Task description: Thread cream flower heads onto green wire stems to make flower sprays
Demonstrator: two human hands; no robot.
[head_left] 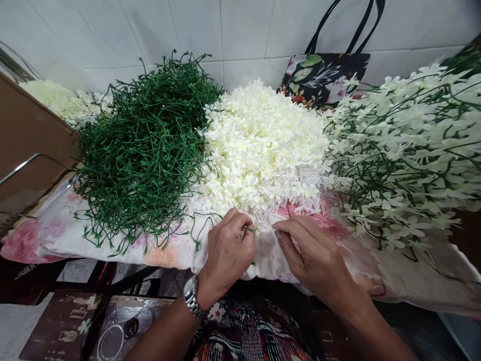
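My left hand [233, 243], with a metal watch [191, 296] on its wrist, is closed around a green plastic flower stem [250, 230]. The stem's tip pokes out between thumb and forefinger. Just to its right, my right hand [306, 245] has its thumb and forefinger pinched together; what they hold, if anything, is too small to make out against the white behind. Beyond both hands rises a heap of white artificial flower heads [263, 145]. A tangled pile of green plastic stems [146, 135] lies to the left of it, and a few loose stems reach toward my left hand.
Finished-looking white flower sprays [409, 150] are heaped at the right. A floral cloth [165, 254] covers the work surface. At the back, a black flowered tote bag [326, 77] leans on the tiled wall. A cardboard box [33, 130] stands at left; a clear tape roll [110, 342] lies below.
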